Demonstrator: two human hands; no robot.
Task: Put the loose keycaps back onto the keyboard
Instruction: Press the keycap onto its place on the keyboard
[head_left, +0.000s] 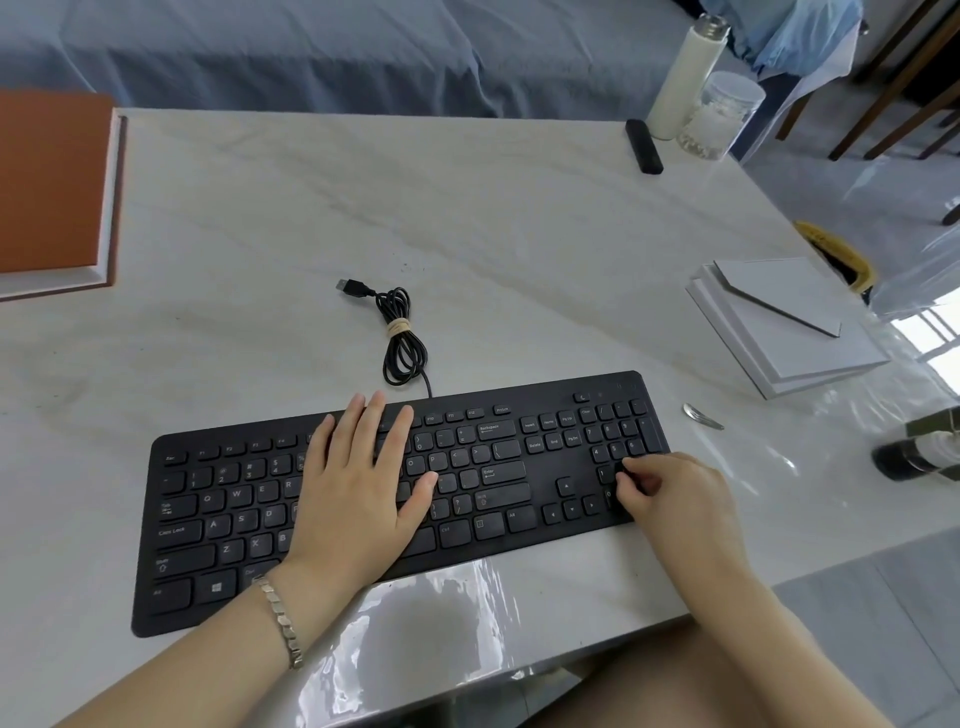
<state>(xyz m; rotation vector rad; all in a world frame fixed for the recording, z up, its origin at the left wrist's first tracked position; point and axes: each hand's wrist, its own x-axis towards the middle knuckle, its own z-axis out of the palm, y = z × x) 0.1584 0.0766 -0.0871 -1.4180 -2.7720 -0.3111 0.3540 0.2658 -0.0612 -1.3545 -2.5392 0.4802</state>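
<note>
A black keyboard (218, 525) lies across the near part of the white marble table (467, 234). My left hand (358, 493) rests flat on the middle keys with straight fingers. My right hand (675, 499) is at the numeric pad on the keyboard's right end, its fingertips pinching a small black keycap (622, 467) over the lower number keys. The keys under both hands are hidden.
The keyboard's coiled cable (400, 332) with USB plug lies behind it. A small metal tool (701, 415) sits right of the keyboard, white boards (789, 322) beyond it. A white bottle (685, 78), clear jar (722, 119) and black stick (643, 145) stand far right; an orange box (52, 182) far left.
</note>
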